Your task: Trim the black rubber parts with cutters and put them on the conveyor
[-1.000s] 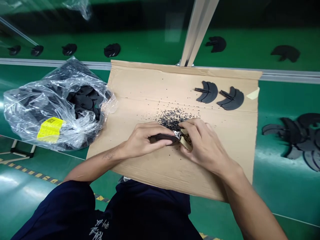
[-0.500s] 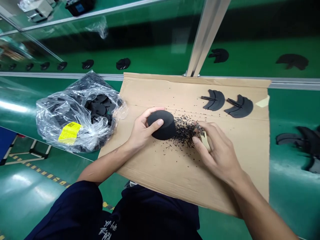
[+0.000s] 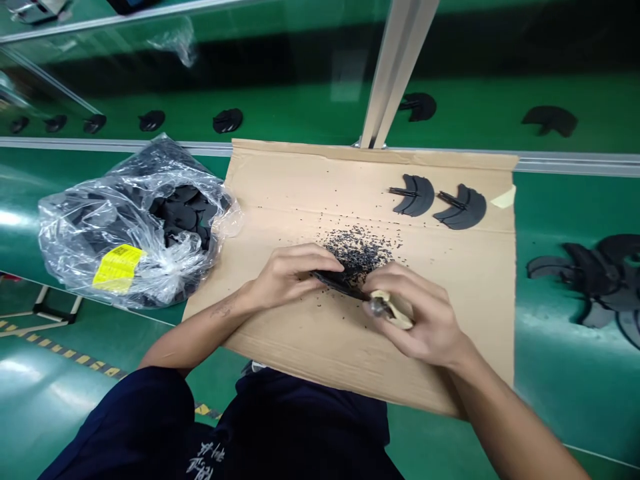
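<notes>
Left of my left hand, a clear plastic bag (image 3: 75, 240) with a yellow label (image 3: 119, 268) held black foam pieces. My left hand (image 3: 293, 277) pinched a black foam piece (image 3: 340, 283) between thumb and fingers. Just above both hands, black crumbs (image 3: 357, 250) lay scattered on a cardboard sheet (image 3: 450, 347). My right hand (image 3: 420, 317) closed around small nippers (image 3: 393, 308) with cream handles, their tip just beside the piece's end. Above that hand lay two crescent-shaped black pieces (image 3: 415, 195); right of it, a heap of black pieces (image 3: 595, 280) sat on a green surface (image 3: 560, 380).
</notes>
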Tool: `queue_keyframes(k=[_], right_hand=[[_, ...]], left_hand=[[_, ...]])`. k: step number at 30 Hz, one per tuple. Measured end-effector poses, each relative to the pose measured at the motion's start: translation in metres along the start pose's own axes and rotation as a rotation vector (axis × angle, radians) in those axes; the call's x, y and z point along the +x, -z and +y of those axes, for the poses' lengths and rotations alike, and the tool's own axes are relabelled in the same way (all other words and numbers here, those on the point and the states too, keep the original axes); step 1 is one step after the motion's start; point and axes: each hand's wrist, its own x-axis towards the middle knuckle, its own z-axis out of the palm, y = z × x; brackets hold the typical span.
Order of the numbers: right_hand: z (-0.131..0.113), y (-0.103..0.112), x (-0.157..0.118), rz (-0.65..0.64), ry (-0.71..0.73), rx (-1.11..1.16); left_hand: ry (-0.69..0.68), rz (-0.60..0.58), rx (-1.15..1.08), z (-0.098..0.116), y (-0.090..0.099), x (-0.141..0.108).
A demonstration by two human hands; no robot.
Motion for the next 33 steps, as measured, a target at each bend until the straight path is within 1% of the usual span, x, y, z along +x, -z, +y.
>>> queue_keyframes(k=[2,5,7,10,13,15,20,27,33], right_hand=[[0.002,0.006,0.001,0.006,-0.052,-0.098],[0.009,0.01,0.001,-0.066,-0.076,-0.332],[0.013,0.01,0.0,-0.103,-0.059,-0.42],[0.014,0.008,-0.002,-0.106,0.01,-0.496],[0.011,0.007,-0.003,-0.132,0.131,-0.542],[0.009,0.007,-0.003,-0.129,0.177,-0.559],[0.012,0.008,-0.002,-0.063,0.11,-0.671],[0.012,0.006,-0.001,-0.112,0.077,-0.704],[0.01,0.003,-0.004,-0.093,0.059,-0.697]], left_hand=[[-0.013,0.017,0.0,-0.001,0.002,0.0],[-0.03,0.041,0.01,0.0,0.002,-0.001],[-0.059,0.046,0.023,0.001,0.001,-0.001],[-0.115,0.051,0.065,0.002,0.002,-0.002],[-0.141,0.049,0.122,0.0,0.002,-0.003],[-0.145,0.039,0.145,-0.001,0.002,-0.004],[-0.142,0.032,0.15,-0.002,0.002,-0.005],[-0.155,0.035,0.156,0.001,0.001,-0.005],[-0.186,0.067,0.167,0.001,-0.003,-0.006]])
